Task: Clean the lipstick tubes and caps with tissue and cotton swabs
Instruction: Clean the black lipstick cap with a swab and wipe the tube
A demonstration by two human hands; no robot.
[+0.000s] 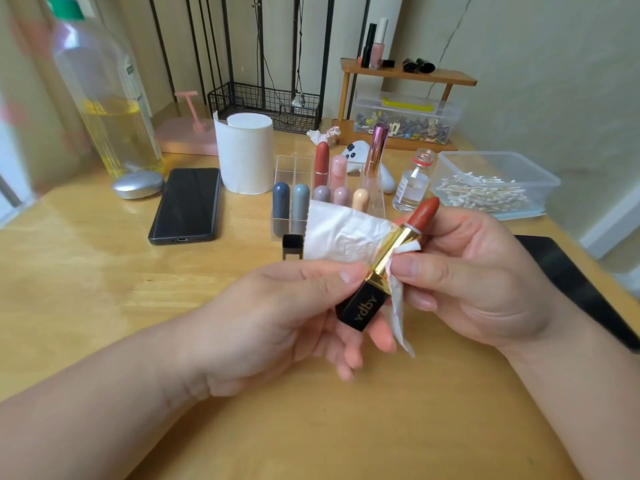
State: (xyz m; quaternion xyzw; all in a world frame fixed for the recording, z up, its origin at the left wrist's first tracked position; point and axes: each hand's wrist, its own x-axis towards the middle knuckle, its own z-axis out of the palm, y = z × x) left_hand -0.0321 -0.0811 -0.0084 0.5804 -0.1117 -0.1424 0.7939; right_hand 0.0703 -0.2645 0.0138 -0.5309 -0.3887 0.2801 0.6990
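- Above the wooden table (104, 289), at centre view, I see my left hand (291, 306) gripping the black base of the lipstick tube (363, 306), thumb at its gold collar.
- My right hand (478, 271) pinches a tissue (343, 233) against the gold section, below the extended red bullet.
- A black cap (292, 246) stands on the table just in front of the clear organizer (289, 168) of lipsticks; cotton swabs (485, 195) lie in a plastic tub (543, 176) at right.

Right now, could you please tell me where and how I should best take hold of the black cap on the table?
Probably pinch the black cap across its flat left and right sides, coming from above: it stands upright on the table, with the clear organizer close behind it.
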